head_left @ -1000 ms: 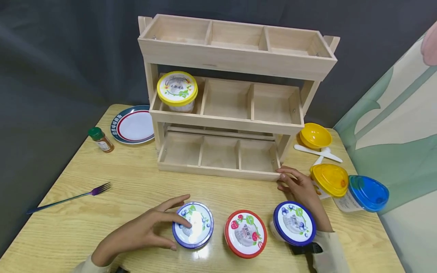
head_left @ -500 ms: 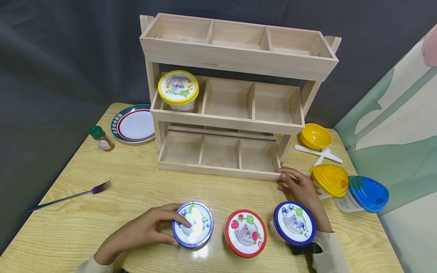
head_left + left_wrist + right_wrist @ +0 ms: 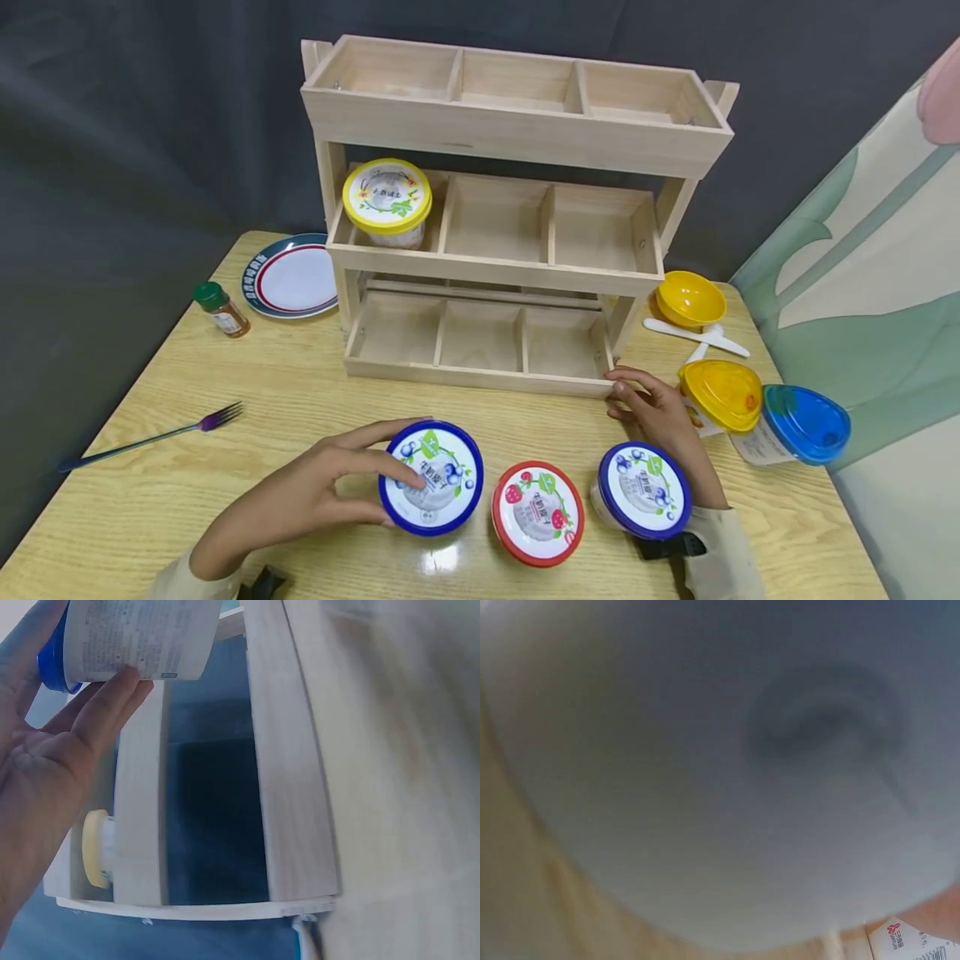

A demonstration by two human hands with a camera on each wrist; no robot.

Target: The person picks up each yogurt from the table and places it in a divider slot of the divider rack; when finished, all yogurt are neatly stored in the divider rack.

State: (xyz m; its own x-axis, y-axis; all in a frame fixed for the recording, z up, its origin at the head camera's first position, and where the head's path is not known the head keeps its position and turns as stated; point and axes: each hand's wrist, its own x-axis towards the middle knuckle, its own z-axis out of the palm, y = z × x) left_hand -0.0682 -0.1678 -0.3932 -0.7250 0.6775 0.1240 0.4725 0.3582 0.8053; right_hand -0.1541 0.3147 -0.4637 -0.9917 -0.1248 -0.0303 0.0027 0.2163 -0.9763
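My left hand [image 3: 307, 492] holds a tub with a blue lid [image 3: 431, 477], thumb and fingers spread around its rim, one fingertip on the lid. In the left wrist view the tub [image 3: 139, 637] shows its printed white side, with fingers along it. It looks raised off the table. My right hand [image 3: 656, 408] grips the lower front right corner of a three-tier wooden shelf [image 3: 480, 379]. Between the hands stands a red-lidded tub [image 3: 537, 514]. A second blue-lidded tub [image 3: 645, 490] stands by my right wrist; a blurred pale round surface fills most of the right wrist view.
A yellow-lidded tub [image 3: 387, 200] sits in the middle tier's left compartment. To the left lie a plate [image 3: 296, 279], a spice jar [image 3: 222, 310] and a fork [image 3: 165, 433]. On the right are a yellow bowl [image 3: 690, 298], white plastic utensils [image 3: 693, 336] and yellow-lidded [image 3: 720, 396] and blue-lidded [image 3: 806, 425] containers.
My left hand has closed around the blue-lidded tub and lifted it; its lid now appears larger and slightly higher. My right hand stays at the shelf corner.
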